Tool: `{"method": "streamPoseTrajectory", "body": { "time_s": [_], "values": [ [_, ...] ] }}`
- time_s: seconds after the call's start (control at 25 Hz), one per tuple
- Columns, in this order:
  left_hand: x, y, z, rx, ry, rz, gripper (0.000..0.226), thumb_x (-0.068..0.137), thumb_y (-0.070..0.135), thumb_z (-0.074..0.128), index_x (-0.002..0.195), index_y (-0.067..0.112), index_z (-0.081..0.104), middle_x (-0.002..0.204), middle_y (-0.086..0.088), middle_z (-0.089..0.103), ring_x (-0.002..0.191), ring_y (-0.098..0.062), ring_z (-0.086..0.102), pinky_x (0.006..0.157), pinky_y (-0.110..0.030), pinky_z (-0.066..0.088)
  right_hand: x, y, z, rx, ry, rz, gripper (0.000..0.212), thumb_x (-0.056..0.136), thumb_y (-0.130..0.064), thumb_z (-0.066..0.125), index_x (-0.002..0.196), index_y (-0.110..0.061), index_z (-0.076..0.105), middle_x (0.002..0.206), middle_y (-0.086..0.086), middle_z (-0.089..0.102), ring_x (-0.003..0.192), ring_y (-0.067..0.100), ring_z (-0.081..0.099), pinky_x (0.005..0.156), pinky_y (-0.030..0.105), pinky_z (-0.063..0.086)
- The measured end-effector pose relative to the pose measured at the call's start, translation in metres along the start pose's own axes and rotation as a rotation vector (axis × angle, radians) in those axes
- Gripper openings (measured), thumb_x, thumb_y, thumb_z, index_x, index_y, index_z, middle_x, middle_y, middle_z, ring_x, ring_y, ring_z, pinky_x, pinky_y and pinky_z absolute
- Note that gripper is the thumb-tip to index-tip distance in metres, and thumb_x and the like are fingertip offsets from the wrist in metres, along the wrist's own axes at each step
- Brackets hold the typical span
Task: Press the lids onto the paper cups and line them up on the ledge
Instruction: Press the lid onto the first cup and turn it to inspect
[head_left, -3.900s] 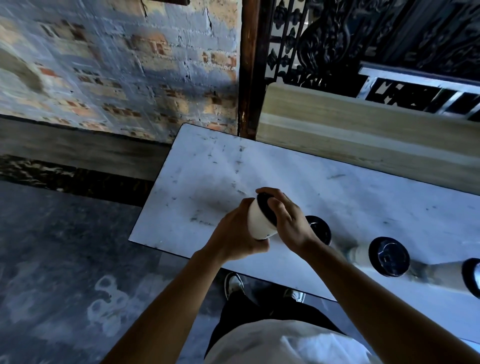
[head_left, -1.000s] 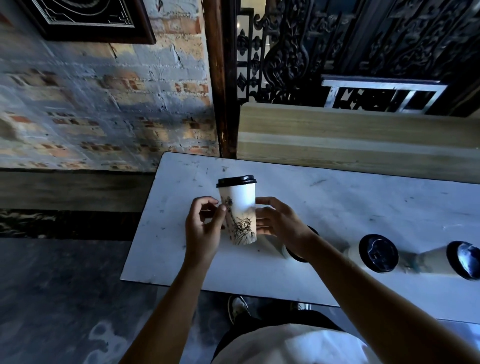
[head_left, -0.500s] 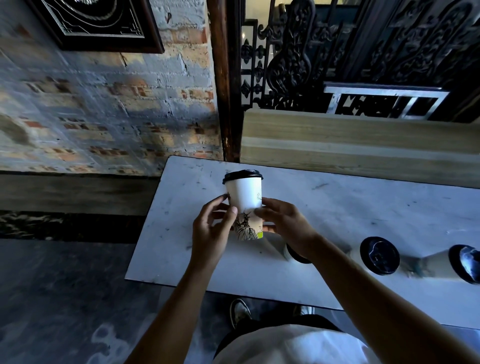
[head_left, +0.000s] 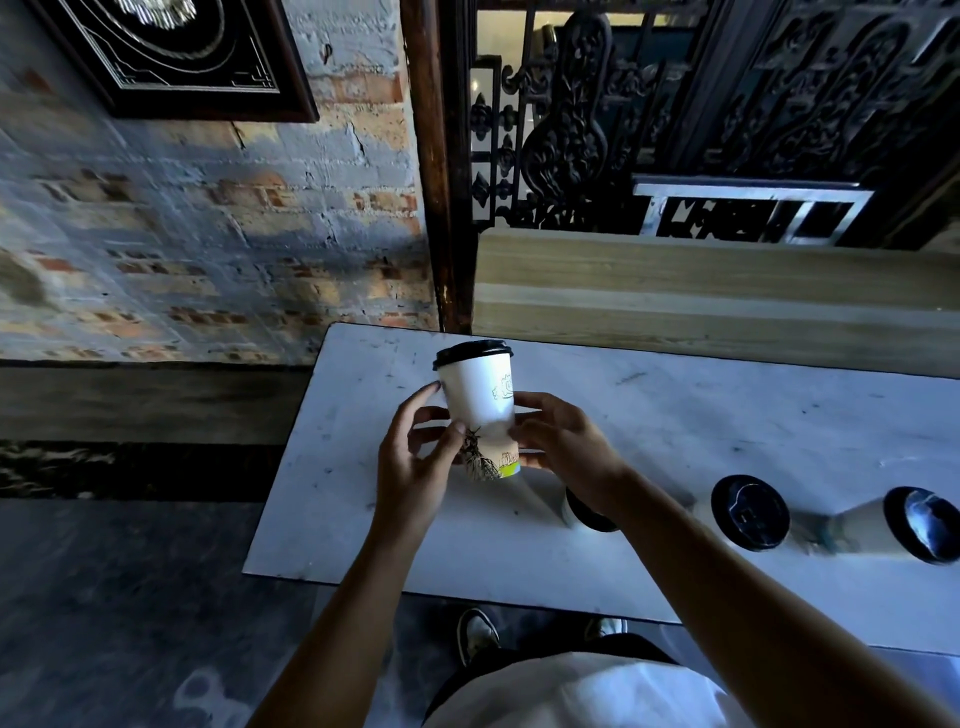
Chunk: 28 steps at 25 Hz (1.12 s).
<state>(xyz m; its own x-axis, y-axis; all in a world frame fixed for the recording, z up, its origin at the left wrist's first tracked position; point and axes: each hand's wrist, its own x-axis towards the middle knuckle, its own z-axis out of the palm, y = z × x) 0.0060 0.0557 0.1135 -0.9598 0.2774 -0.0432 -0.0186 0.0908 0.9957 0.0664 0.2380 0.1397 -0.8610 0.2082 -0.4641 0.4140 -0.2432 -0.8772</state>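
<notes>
I hold the paper cup (head_left: 480, 400) upright above the white ledge (head_left: 675, 415), its black lid (head_left: 472, 352) seated on the rim. My left hand (head_left: 415, 467) grips the lower wall — thumb and fingertips curled against the printed side — and my right hand (head_left: 561, 447) wraps the other side near the base. Three more lidded cups (head_left: 750, 512) stand in a row on the ledge to my right, one partly hidden behind my right wrist.
</notes>
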Motion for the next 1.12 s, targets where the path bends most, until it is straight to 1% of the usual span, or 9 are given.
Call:
{"method": "streamPoseTrajectory", "body": {
  "time_s": [0.24, 0.32, 0.44, 0.56, 0.64, 0.72, 0.84, 1.0, 1.12],
  "values": [
    [0.005, -0.004, -0.002, 0.117, 0.013, 0.112, 0.034, 0.092, 0.0, 0.069, 0.115, 0.026, 0.068, 0.11, -0.007, 0.071, 0.099, -0.013, 0.07, 0.077, -0.028, 0.062, 0.003, 0.007, -0.004, -0.075, 0.037, -0.067, 0.067, 0.073, -0.016, 0.079, 0.138, -0.013, 0.061, 0.124, 0.022, 0.069, 0.108, 0.033, 0.072, 0.091, 0.041, 0.061],
    [0.005, -0.001, 0.0, 0.103, 0.023, 0.106, 0.035, 0.092, -0.001, 0.068, 0.114, 0.026, 0.069, 0.109, -0.003, 0.073, 0.097, -0.007, 0.07, 0.075, -0.023, 0.06, 0.003, 0.006, -0.002, -0.093, 0.023, -0.098, 0.057, 0.073, -0.017, 0.08, 0.129, -0.018, 0.069, 0.122, 0.024, 0.069, 0.108, 0.033, 0.072, 0.095, 0.044, 0.06],
    [0.004, 0.003, 0.003, 0.028, 0.031, 0.042, 0.027, 0.093, 0.01, 0.071, 0.115, 0.026, 0.069, 0.105, 0.011, 0.075, 0.096, -0.001, 0.07, 0.079, -0.025, 0.06, 0.003, 0.004, -0.001, -0.129, 0.033, -0.125, 0.054, 0.072, -0.022, 0.083, 0.124, -0.022, 0.071, 0.121, 0.024, 0.069, 0.11, 0.038, 0.071, 0.098, 0.051, 0.058],
    [0.002, 0.008, 0.004, -0.026, 0.007, -0.01, 0.027, 0.085, 0.032, 0.074, 0.11, 0.038, 0.067, 0.103, 0.022, 0.075, 0.099, 0.0, 0.07, 0.083, -0.029, 0.061, 0.002, 0.001, -0.003, -0.028, 0.022, -0.062, 0.047, 0.085, -0.008, 0.076, 0.129, -0.014, 0.063, 0.12, 0.021, 0.071, 0.101, 0.027, 0.074, 0.086, 0.037, 0.061],
    [0.002, 0.007, 0.004, -0.035, 0.005, -0.022, 0.032, 0.078, 0.041, 0.076, 0.108, 0.039, 0.066, 0.104, 0.02, 0.076, 0.1, -0.002, 0.071, 0.081, -0.027, 0.06, 0.0, -0.005, -0.002, 0.04, 0.02, -0.023, 0.035, 0.093, 0.0, 0.063, 0.126, -0.013, 0.062, 0.116, 0.02, 0.073, 0.093, 0.022, 0.072, 0.078, 0.029, 0.059],
    [0.003, 0.004, 0.005, -0.045, 0.004, -0.025, 0.037, 0.074, 0.044, 0.077, 0.109, 0.038, 0.066, 0.106, 0.014, 0.077, 0.102, -0.009, 0.073, 0.08, -0.027, 0.06, 0.001, -0.005, -0.004, 0.076, 0.041, -0.019, 0.032, 0.096, 0.003, 0.056, 0.125, -0.009, 0.06, 0.119, 0.027, 0.072, 0.095, 0.028, 0.07, 0.084, 0.036, 0.059],
    [0.004, 0.001, 0.005, -0.024, -0.008, -0.034, 0.034, 0.08, 0.038, 0.075, 0.113, 0.038, 0.067, 0.109, 0.014, 0.077, 0.106, -0.014, 0.073, 0.084, -0.034, 0.061, 0.002, -0.001, -0.005, 0.056, 0.053, -0.036, 0.038, 0.096, 0.003, 0.059, 0.133, -0.003, 0.055, 0.124, 0.03, 0.069, 0.1, 0.034, 0.068, 0.099, 0.053, 0.054],
    [0.006, 0.0, 0.002, 0.069, 0.004, 0.02, 0.032, 0.091, 0.019, 0.074, 0.122, 0.027, 0.065, 0.114, 0.006, 0.073, 0.102, -0.003, 0.069, 0.084, -0.034, 0.058, 0.005, 0.001, -0.008, -0.048, 0.061, -0.066, 0.058, 0.089, -0.008, 0.075, 0.142, -0.005, 0.054, 0.122, 0.019, 0.073, 0.111, 0.035, 0.072, 0.1, 0.049, 0.057],
    [0.008, 0.001, -0.001, 0.108, -0.006, 0.061, 0.036, 0.09, -0.001, 0.071, 0.117, 0.022, 0.068, 0.107, 0.001, 0.071, 0.09, -0.003, 0.069, 0.077, -0.031, 0.061, 0.007, 0.003, -0.01, -0.136, 0.051, -0.105, 0.052, 0.081, -0.015, 0.08, 0.131, -0.008, 0.068, 0.118, 0.018, 0.076, 0.109, 0.035, 0.073, 0.1, 0.052, 0.056]
  ]
}}
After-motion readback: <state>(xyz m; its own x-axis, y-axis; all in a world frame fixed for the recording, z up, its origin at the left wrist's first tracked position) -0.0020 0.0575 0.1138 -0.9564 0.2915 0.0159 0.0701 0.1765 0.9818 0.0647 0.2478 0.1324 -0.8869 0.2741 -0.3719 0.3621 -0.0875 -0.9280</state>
